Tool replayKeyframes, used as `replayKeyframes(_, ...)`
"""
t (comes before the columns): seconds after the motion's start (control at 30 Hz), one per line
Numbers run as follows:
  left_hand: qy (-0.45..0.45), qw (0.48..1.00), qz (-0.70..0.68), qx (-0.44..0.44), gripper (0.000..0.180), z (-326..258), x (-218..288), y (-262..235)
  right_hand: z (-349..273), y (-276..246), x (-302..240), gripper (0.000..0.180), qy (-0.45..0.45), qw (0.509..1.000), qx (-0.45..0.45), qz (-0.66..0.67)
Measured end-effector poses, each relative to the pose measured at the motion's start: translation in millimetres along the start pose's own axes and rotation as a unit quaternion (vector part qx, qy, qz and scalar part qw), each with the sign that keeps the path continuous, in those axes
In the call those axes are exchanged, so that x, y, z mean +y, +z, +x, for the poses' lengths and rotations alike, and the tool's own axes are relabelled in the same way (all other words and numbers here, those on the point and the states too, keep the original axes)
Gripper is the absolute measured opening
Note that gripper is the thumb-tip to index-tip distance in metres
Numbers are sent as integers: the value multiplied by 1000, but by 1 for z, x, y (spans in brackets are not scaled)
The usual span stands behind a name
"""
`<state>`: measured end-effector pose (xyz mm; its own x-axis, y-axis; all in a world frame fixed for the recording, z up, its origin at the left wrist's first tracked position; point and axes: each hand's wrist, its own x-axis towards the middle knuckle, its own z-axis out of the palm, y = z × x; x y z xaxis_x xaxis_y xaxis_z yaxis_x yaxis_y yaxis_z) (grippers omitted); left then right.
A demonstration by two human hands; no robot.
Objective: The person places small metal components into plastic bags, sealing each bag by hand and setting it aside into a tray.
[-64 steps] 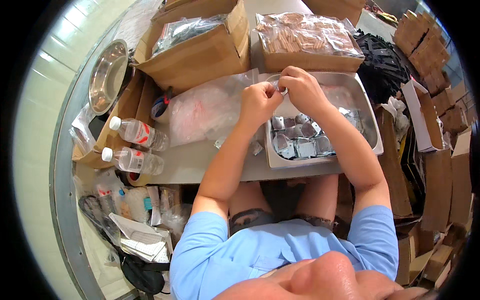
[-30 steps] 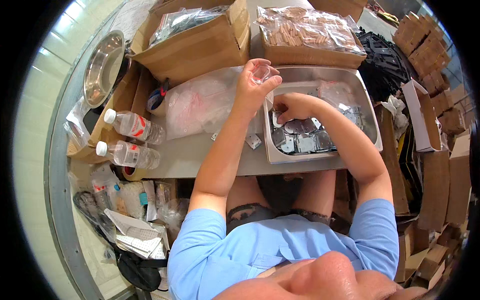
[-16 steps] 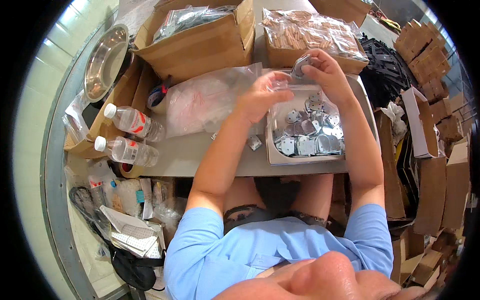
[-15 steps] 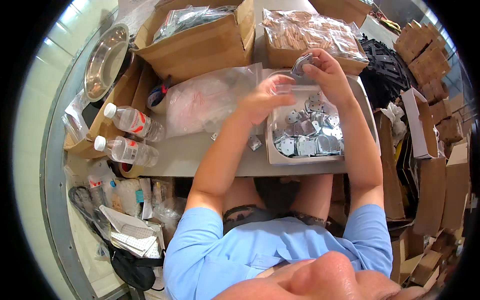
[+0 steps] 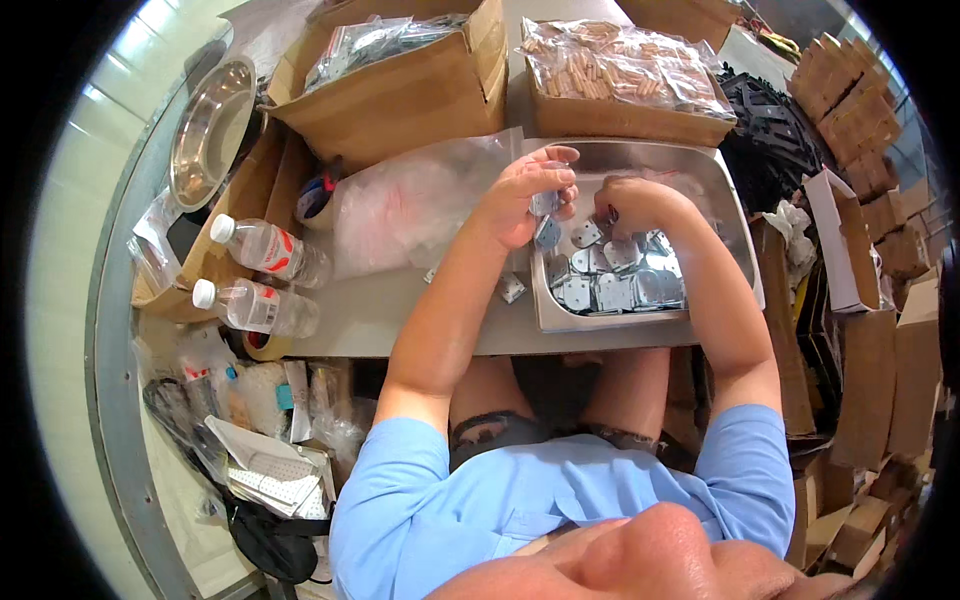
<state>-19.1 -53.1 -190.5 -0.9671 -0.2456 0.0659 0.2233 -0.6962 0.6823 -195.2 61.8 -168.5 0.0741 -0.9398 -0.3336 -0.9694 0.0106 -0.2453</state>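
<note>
My left hand (image 5: 522, 198) is closed around a few small metal plates (image 5: 546, 232) at the left rim of a metal tray (image 5: 612, 322). Something clear, perhaps a small plastic bag, shows between its fingers, but I cannot make it out fully. My right hand (image 5: 640, 208) is down in the tray, its fingers curled and pressed together over the pile. Whatever its fingertips hold is hidden. Many rounded silvery plates with holes (image 5: 615, 285) lie heaped in the tray's near part.
Left of the tray lies a large clear bag of small plastic bags (image 5: 400, 210). A few loose plates (image 5: 512, 288) rest beside it. Two water bottles (image 5: 268, 248) lie at the left. Behind stand a carton (image 5: 400, 105) and a box of bagged wooden dowels (image 5: 630, 122).
My right hand has come down from above the tray's far edge, where it held metal plates, into the pile. My left hand now holds plates and has turned upward slightly.
</note>
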Motion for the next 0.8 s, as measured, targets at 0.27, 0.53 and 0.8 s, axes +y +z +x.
replayKeyframes(0.27,25,998,41,30,43,-3,3,4,9,6,0,31,48,992,-41,105)
replayKeyframes(0.53,23,998,44,46,42,-3,3,3,16,8,-35,36,-46,985,4,166)
replayKeyframes(0.8,26,997,43,57,41,-3,2,2,24,14,-20,32,-69,991,20,111)
